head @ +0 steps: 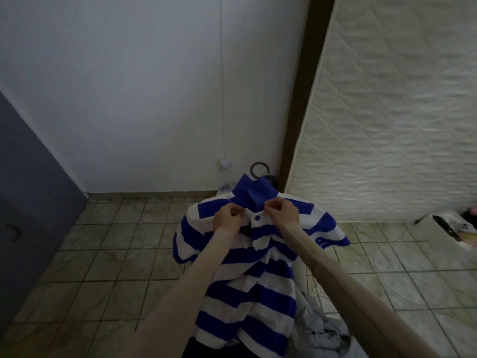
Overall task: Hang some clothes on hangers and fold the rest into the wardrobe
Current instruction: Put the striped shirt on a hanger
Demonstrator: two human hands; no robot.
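Clothes are partly dealt with: one blue-and-white striped polo shirt (247, 267) already sits on a hanger, whose dark hook (259, 170) pokes out above the raised blue collar (251, 192). The shirt is held up in the air in front of the person, over the tiled floor (108, 254), facing the corner where the pale wall (129, 86) meets an upright quilted mattress (387, 112). The placket hangs open below a single blue button (257, 217), so the step in hand looks like closing or straightening the neck before the shirt goes onto a rail. No wardrobe interior shows, only a grey-blue door (28, 202) at the left edge of the view, and a heap of grey fabric (317, 329) lies low behind the shirt, which suggests more garments wait to be hung or folded.

Both arms reach forward, sleeves pale, wrists bent slightly inward. The left hand (227, 218) pinches the white edge of the placket just under the collar, fingers curled tight. The right hand (281, 210) pinches the opposite side at the collar's base, fingers likewise narrow and closed on cloth, the two hands close together.
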